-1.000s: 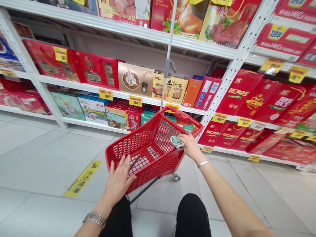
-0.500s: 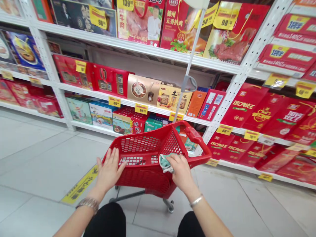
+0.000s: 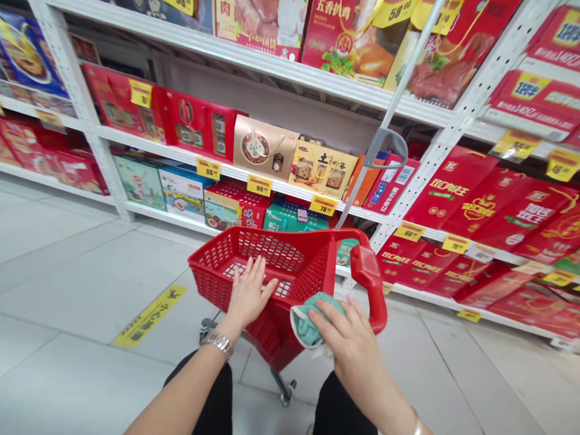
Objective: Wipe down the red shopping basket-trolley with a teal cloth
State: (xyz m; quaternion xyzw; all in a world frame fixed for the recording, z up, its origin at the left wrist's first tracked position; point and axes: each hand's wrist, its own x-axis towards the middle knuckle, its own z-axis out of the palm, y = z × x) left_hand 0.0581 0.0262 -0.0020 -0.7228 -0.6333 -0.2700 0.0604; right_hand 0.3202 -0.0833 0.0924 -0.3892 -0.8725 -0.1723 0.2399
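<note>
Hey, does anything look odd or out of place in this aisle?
Only the teal cloth stands out: it's bunched under the right hand on the rim of the red shopping basket, and it isn't packaged like the goods around it. Nothing on the white shelves looks spilled or damaged.

The shopping basket [image 3: 312, 266] is moulded red plastic with a glossy finish, the rag [image 3: 310, 323] soft matt cloth, the bracelet [image 3: 218, 344] polished metal, the floor tiles [image 3: 86, 284] smooth

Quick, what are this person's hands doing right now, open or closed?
Left hand: open, fingers spread, over the red basket.
Right hand: closed, holding a green cloth.
</note>
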